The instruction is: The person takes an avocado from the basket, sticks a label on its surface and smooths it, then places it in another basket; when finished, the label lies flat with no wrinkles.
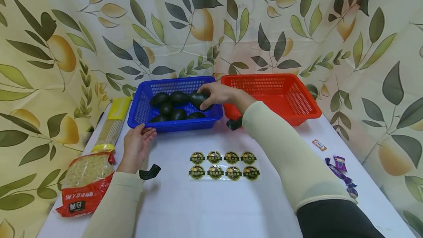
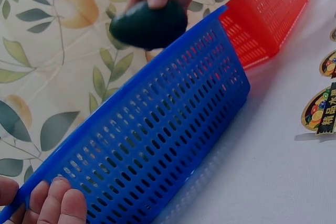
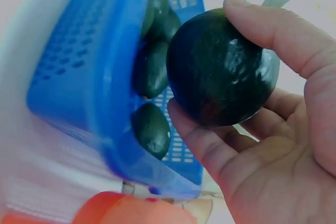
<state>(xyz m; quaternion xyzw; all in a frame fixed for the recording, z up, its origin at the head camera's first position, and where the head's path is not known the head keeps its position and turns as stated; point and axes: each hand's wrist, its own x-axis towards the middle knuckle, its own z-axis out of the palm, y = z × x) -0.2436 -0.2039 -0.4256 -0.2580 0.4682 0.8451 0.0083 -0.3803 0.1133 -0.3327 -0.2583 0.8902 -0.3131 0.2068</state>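
Blue basket: perforated blue plastic basket [image 1: 142,111] on white worktop [image 1: 211,201], left of perforated red plastic basket [image 1: 297,98]; dark avocados [image 1: 172,107] inside.
Left hand: left hand [image 1: 136,146] at basket's near left rim, fingers [image 2: 58,203] curled on the edge, steadying it.
Held fruit: dark green avocado [image 3: 223,66] just above basket's right end.
Right hand: right hand [image 1: 218,94] grips it, thumb opposite fingers [image 3: 205,145].
Handling: judged firm, smooth, glossy, possibly slippery; bruisable, so take around the widest part.
Stickers: round label sheet [image 1: 224,165] near centre.
Unclear: basket floor beneath fruit hidden; sticker print illegible.
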